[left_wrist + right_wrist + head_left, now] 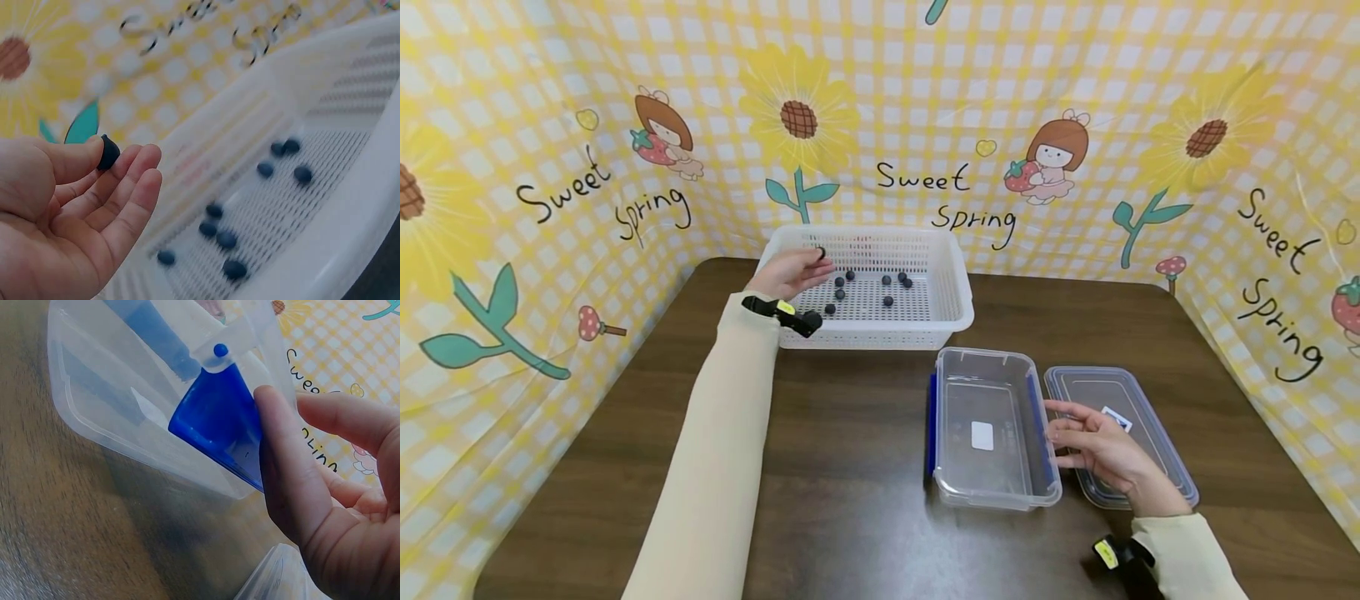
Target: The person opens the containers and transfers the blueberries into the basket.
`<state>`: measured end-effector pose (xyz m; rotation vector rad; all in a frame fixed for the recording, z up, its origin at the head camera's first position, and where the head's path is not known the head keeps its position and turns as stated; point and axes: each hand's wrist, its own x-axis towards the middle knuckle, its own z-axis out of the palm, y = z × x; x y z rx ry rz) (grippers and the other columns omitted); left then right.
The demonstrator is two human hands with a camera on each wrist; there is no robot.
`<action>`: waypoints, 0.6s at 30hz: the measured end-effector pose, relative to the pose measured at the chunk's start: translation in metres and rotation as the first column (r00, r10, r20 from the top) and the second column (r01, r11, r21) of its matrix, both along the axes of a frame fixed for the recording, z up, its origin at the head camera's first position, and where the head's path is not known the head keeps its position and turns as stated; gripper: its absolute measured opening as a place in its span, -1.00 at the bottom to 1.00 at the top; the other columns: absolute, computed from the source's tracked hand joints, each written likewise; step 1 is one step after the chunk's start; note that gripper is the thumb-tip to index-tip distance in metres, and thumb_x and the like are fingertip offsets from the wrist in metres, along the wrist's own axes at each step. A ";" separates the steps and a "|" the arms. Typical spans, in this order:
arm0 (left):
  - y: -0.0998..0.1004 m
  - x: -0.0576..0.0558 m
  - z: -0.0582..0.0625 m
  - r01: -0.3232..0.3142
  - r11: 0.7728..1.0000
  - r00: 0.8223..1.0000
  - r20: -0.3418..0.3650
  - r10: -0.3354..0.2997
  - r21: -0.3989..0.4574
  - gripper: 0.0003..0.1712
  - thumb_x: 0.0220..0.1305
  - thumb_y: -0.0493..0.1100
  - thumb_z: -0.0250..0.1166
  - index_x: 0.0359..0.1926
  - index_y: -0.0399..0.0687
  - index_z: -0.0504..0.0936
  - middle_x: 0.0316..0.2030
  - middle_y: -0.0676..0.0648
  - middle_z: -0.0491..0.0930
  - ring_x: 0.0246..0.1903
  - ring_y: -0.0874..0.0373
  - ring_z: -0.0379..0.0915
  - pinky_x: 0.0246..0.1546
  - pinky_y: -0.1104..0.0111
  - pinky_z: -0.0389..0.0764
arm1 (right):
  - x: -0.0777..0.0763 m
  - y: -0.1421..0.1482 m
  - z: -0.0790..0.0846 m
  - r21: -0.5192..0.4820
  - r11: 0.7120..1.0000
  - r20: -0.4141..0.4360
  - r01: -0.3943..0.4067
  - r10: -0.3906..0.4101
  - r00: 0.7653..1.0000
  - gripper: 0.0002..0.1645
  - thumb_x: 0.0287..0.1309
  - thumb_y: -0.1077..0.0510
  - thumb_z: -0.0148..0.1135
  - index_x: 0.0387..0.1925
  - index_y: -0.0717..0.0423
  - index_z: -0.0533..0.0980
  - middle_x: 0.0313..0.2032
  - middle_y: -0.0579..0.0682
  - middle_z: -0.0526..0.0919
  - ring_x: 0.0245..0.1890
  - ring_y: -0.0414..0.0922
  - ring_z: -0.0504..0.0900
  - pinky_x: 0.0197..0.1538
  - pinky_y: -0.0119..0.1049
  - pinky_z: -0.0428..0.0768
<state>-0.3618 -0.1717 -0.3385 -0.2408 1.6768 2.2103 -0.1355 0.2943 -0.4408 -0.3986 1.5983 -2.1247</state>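
Between thumb and fingertips my left hand (790, 272) pinches a blueberry (109, 154), held above the left side of a white slotted basket (865, 335). Several other dark blueberries (888, 301) lie scattered on the basket's floor. My right hand (1105, 450) rests its fairly straight fingers against the right side of a clear plastic container (997, 502). In the right wrist view the thumb lies at the edge of the container's blue latch (219, 419), which hangs down. The container stands uncovered with a white label inside on its bottom.
The container's clear lid (1161, 458) lies flat on the brown wooden table (850, 517), right of the container and partly under my right hand in the head view. A yellow checked cloth (880, 100) with printed flowers encloses the table's back and sides.
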 end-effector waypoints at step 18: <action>-0.015 -0.001 -0.003 -0.168 0.980 0.978 0.145 0.153 0.102 -0.41 0.58 -0.20 -0.09 0.53 -0.16 0.06 0.44 -0.17 0.21 0.37 0.09 0.24 0.28 0.39 0.39 | 0.000 0.000 0.000 -0.010 1.000 -0.005 -0.012 0.012 1.000 -0.47 0.37 0.49 -0.01 0.15 -0.10 0.52 -0.21 -0.03 0.70 -0.24 -0.14 0.72 -0.13 -0.21 0.73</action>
